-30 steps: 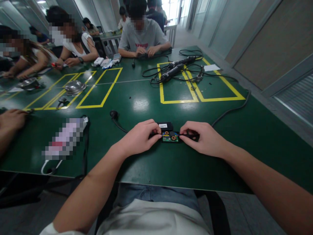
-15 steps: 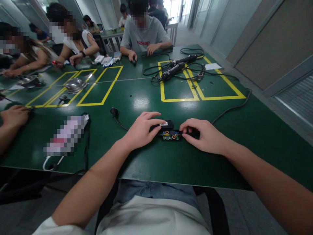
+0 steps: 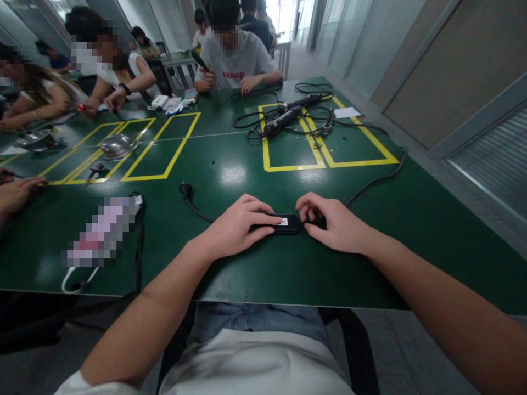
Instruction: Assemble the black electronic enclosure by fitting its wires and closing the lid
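Green table, glossy top with ceiling light glare just beyond the fingers. Yellow tape rectangles marked out farther ahead of the fingers and off to their left. Grey floor under the near table edge, below the fingers. Right of the fingers: beige wall panels with grey trim, slatted shutter lower down. Far ahead: bright corridor, daylight from windows, glass partitions alongside it. Second table behind the far end. People seated along the far and left edges, well away from the fingers.
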Tool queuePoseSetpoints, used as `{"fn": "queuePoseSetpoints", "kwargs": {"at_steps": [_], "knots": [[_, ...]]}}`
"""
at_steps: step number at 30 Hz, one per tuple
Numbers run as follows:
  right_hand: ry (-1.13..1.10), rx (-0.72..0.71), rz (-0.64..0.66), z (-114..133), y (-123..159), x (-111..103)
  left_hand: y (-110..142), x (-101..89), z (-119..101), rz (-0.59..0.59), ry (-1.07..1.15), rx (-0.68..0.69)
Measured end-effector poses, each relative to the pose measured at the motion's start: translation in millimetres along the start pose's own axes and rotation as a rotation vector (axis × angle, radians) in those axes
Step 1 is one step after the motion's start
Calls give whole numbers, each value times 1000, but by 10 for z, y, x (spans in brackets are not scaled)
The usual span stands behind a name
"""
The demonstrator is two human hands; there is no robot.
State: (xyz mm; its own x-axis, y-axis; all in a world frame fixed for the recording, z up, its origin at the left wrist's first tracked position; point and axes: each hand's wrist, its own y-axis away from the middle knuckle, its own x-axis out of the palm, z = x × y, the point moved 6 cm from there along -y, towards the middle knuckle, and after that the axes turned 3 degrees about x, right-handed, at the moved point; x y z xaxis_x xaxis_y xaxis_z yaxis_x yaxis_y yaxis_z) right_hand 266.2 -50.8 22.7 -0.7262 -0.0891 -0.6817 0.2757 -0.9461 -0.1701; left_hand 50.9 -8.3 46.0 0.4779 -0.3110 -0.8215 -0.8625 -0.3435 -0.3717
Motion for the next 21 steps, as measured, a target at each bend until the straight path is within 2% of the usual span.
{"fn": "queuePoseSetpoints", "kwargs": {"at_steps": [2,6,9,13,15,17,21], "knots": [[-1,7,4,0,2,6,-4,60,-10,77,-30,9],[28,-5,0,15,11,12,-5,82,-15,92,-17,-39],[40,-25,-5,28,20,7,-13,55,5,33,42,-117],[46,-24,-16,18,26,-5,16,-16,183,-128,-25,-336],[59,-34,-13,18,26,0,36,-5,264,-122,-94,-405],[75,-55,-16,25,24,7,35,19,277,-76,-135,-379],[81,-83,-20,34,12,23,19,-9,159,-44,-168,-231]]}}
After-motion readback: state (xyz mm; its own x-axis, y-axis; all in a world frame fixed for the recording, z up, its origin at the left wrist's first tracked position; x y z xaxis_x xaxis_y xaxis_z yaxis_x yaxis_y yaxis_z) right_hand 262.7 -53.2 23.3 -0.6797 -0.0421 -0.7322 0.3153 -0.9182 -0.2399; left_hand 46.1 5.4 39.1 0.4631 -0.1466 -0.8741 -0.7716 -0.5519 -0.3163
